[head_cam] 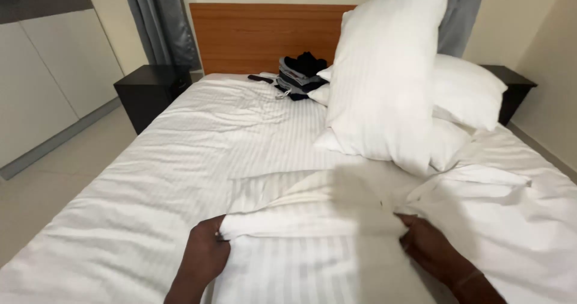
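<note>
We see the left hand [206, 253] and right hand [428, 247] each with a closed grip on the folded white sheet [312, 217], low on the bed [198, 135]. It looks blurry between them, maybe moving.

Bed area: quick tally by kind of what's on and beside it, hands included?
Hands: 2, left hand, right hand, both gripping the white sheet
Sheet: 1
Pillows: 4, stacked
Clothes pile: 1
Black nightstands: 2
Total: 10

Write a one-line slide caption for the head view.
Both hands, left hand and right hand, grip a folded white striped sheet on a bed, pillows piled beside dark clothes.
</note>
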